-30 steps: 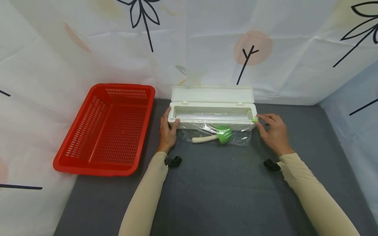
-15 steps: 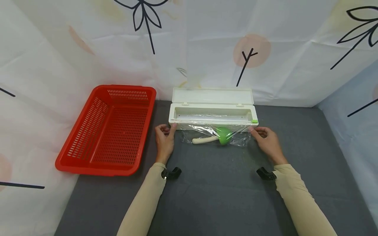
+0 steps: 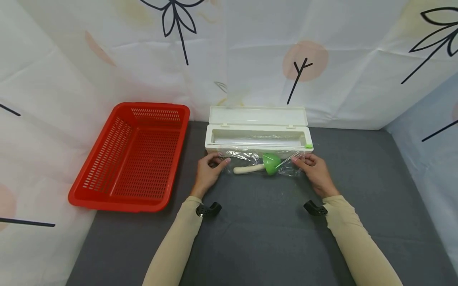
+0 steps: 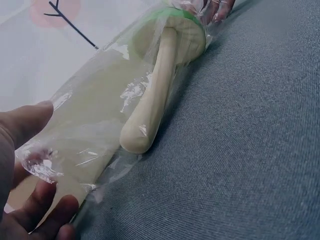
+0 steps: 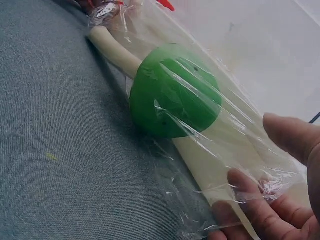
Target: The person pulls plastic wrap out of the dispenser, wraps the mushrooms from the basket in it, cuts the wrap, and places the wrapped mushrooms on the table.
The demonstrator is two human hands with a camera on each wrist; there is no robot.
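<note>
A toy mushroom with a green cap [image 5: 172,92] and a cream stem [image 4: 152,110] lies on its side on the grey cloth, in front of a white cling film dispenser box [image 3: 286,129]. Clear cling film [image 4: 95,130] comes out of the box's front and drapes over the mushroom. My left hand [image 3: 208,172] is at the film's left end, its thumb and fingers apart, fingertips touching the film. At the right end is my right hand [image 3: 315,172], the thumb spread away from the fingers, which lie behind the film.
The box's lid [image 3: 257,116] stands open against the patterned white backdrop [image 3: 250,59]. A green slider [image 3: 309,146] sits at the box's right front corner. To the left, a red plastic basket [image 3: 171,167] rests on the grey cloth [image 3: 264,234].
Both hands have left the box's ends and come down and inward to the hanging film's two sides. The green slider shows uncovered now. The mushroom stays in place.
</note>
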